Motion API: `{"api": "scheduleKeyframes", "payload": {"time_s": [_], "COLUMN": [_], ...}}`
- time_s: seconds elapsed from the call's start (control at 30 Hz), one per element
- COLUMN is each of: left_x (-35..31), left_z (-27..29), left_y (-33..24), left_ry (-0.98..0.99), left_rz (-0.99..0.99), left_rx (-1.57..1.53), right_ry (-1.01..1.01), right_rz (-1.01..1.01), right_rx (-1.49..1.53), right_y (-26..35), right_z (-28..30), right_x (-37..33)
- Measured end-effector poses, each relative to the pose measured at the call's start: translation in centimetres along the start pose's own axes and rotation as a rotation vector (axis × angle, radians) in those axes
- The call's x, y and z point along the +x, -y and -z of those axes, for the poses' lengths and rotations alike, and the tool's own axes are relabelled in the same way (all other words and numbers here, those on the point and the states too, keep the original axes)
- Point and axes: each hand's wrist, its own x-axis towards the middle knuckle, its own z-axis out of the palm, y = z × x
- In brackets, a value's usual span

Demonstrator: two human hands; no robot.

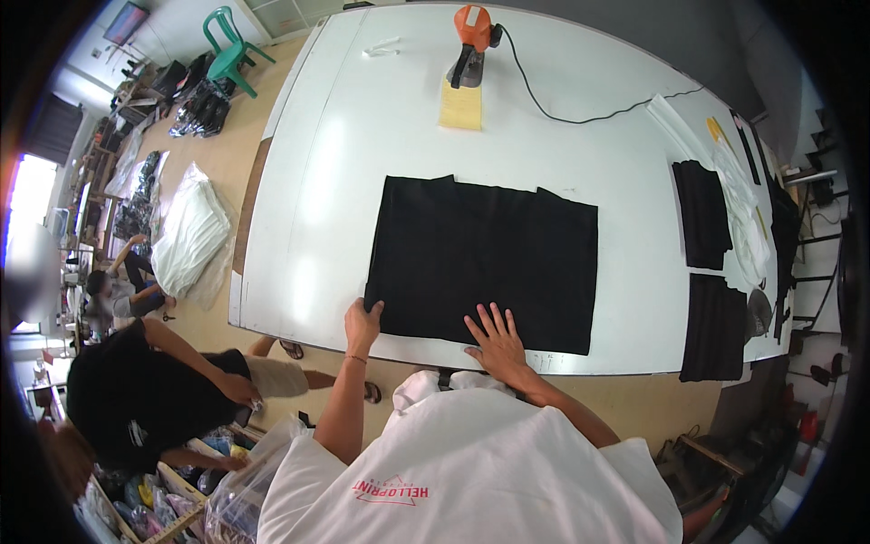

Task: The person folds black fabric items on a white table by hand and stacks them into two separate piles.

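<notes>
A black cloth [485,258] lies flat on the white table in front of me, roughly rectangular, with small notches along its far edge. At its near left corner, my left hand [363,328] is closed, thumb and curled fingers pinching the cloth's edge. My right hand [497,343] rests palm down on the near edge, right of the middle, its fingers spread and nothing gripped.
An orange iron-like tool [471,32] stands on a yellow pad [461,107] at the far side, its cord [580,121] trailing right. Folded black cloths [702,216] lie at the table's [308,245] right. Another person [154,390] stands at the left beside bins; a green chair [230,54] is far left.
</notes>
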Motion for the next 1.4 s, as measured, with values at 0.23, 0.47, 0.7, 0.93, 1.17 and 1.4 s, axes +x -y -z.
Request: {"api": "scheduleKeyframes", "payload": {"time_s": [0.23,0.47,0.7,0.93,1.17,1.4], "left_x": [1.0,-2.4,-2.0,-1.7,-1.9,-2.4], "left_z": [-1.1,-3.0,-3.5,-4.2,-4.5,-4.6], "left_y": [1.2,3.1,-1.4,0.8,3.1,2.9], "left_ry": [-0.107,0.226,0.086,0.057,0.199,0.143], "left_rz": [0.318,0.261,0.168,0.305,0.277,0.302], "left_rx": [-0.658,-1.455,-1.214,-1.301,-1.310,-1.325], "right_ry": [-0.100,-0.668,-0.574,-0.457,-0.585,-0.623], "right_rz": [-0.023,-0.617,-1.052,-1.242,-1.162,-0.610], "right_rx": [0.040,0.139,0.009,0.343,1.134,1.157], "right_y": [0.3,-5.0,-9.6,-9.7,-12.2,1.0], "right_z": [0.3,1.6,1.4,1.7,0.1,13.0], "right_x": [1.1,-4.7,-12.1,-12.0,-12.0,3.4]}}
